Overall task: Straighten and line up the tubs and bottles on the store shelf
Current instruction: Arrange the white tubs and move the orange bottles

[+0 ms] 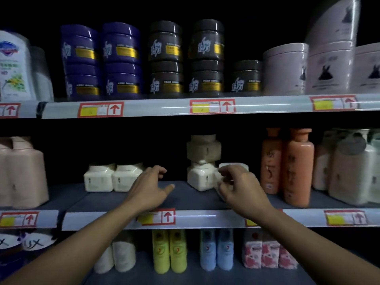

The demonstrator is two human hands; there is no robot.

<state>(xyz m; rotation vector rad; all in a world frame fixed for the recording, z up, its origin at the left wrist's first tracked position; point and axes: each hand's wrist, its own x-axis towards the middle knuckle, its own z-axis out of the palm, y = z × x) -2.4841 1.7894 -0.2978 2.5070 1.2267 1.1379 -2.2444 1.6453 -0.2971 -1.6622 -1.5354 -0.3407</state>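
1. The middle shelf (185, 195) carries the work: tall pink bottles (22, 171) at its left end, two white tubs (112, 177) left of centre, a bare stretch, then a stack of two tubs (202, 161), orange bottles (287, 165) and pale bottles (349, 171) toward the right end
2. The stack looks like the main hazard: the grey top tub (203, 149) sits skewed on the white lower tub (200, 178), so a nudge from the right hand beside it could send the top one off the front edge
3. The right hand (242, 188) has its fingers (224, 171) curled on a small white tub (233, 167) just right of the stack; how firm the hold is I cannot tell, as the hand hides most of the tub. A loose hold could drop it onto the shelf, or swing it into the orange bottles close by
4. The left hand (150, 188) hovers over the bare stretch, fingers loosely curled and holding nothing, near the right one of the two white tubs; a careless sweep could push that pair out of line
5. Dim light and blur make labels hard to read, so facings may end up turned the wrong way
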